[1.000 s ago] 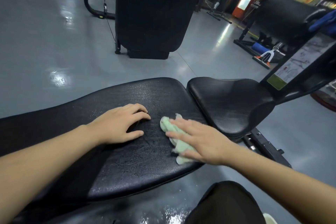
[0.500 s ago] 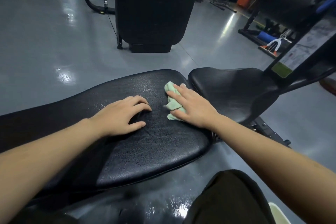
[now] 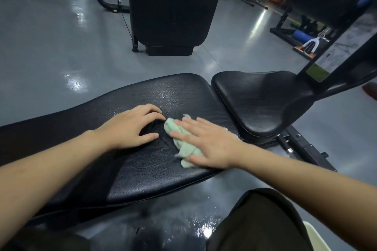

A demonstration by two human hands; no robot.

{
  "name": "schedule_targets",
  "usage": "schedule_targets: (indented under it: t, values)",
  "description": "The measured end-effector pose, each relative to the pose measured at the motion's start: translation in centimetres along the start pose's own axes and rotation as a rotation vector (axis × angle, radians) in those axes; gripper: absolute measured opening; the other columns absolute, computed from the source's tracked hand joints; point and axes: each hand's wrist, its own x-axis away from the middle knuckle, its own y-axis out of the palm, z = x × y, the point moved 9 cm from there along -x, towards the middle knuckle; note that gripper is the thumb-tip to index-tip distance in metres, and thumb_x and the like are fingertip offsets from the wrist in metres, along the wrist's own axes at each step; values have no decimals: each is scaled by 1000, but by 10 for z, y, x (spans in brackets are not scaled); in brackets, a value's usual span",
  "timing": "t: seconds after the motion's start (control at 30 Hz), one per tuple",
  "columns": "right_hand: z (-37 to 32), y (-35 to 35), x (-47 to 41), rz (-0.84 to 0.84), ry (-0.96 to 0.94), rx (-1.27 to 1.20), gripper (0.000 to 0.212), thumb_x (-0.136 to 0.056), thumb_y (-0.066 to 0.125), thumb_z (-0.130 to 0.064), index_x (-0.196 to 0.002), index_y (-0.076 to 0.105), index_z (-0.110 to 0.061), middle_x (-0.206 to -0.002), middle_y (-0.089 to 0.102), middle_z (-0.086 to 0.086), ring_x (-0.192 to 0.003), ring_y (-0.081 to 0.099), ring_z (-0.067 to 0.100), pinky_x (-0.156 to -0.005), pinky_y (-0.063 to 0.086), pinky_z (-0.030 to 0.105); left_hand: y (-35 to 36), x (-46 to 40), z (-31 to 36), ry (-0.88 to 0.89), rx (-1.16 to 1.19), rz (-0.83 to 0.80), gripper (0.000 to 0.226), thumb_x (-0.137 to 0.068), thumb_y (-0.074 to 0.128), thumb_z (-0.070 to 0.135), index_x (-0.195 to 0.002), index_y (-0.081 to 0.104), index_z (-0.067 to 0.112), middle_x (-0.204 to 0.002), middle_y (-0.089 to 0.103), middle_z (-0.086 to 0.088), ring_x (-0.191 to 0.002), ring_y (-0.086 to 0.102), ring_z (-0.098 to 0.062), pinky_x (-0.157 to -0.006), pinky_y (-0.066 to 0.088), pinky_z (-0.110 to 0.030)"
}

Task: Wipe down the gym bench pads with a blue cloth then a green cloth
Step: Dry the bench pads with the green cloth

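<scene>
While only the head view is given, it shows both hands on the long pad (image 3: 142, 169) of the bench. The right hand (image 3: 206, 144) lies flat, fingers straight, pressing the green cloth (image 3: 183, 144) onto the pad near its right end, toward the near edge. The cloth is bunched, its long axis running from the fingertips back under the palm toward the near edge; one end shows past the fingers, the other by the thumb. The left hand (image 3: 132, 126) rests just beside it on the left, fingers lightly curled, tips on the pad, gripping nothing; its fingertips nearly touch the cloth's far end.

By my judgement this is the second pass, green cloth. No blue cloth is in view on the pad. The seat pad (image 3: 261, 104) lies just right of the long pad's end, across a narrow gap, so the right hand is the nearer one to it, and the cloth would travel rightward and away. The long pad's left stretch lies behind the left hand.
</scene>
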Motion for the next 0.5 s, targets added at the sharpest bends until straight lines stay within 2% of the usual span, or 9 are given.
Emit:
schedule_targets:
  t: [0.07, 0.23, 0.33, 0.4, 0.5]
  values:
    - [25, -5, -16, 7, 68, 8, 69, -99, 35, -58, -160, 15, -33, -169, 6, 1, -155, 7, 24, -124, 11, 43, -1, 0, 1, -6, 2, -2, 55, -90, 44, 65, -139, 45, 40, -145, 35, 21, -132, 40, -6, -102, 46, -37]
    - [83, -22, -53, 7, 231, 0, 78, -91, 20, -67, -160, 15, -31, -168, 12, 4, -154, 11, 27, -123, 15, 43, -2, 2, 3, -38, 0, 2, 50, -94, 54, 54, -140, 43, 41, -145, 35, 20, -131, 39, -6, -102, 46, -37]
    - [105, -28, -64, 68, 274, -44, 74, -94, 31, -64, -159, 15, -33, -167, 16, 2, -153, 16, 25, -122, 18, 41, -3, 3, 4, -44, -27, 4, 51, -94, 54, 54, -142, 41, 40, -145, 35, 19, -130, 40, -7, -101, 46, -35]
    - [116, -31, -69, 111, 311, -100, 76, -94, 44, -59, -159, 14, -31, -164, 26, 3, -148, 26, 25, -119, 24, 38, -3, 5, 0, -56, -44, 0, 51, -94, 53, 56, -142, 41, 40, -145, 35, 19, -130, 39, -6, -100, 45, -33]
    - [120, -33, -68, 155, 382, -167, 84, -86, 49, -64, -153, 15, -28, -137, 45, 6, -119, 51, 30, -103, 41, 46, -4, 7, -6, -69, -60, -20, 52, -94, 52, 58, -141, 42, 40, -145, 34, 20, -130, 40, -7, -99, 46, -34]
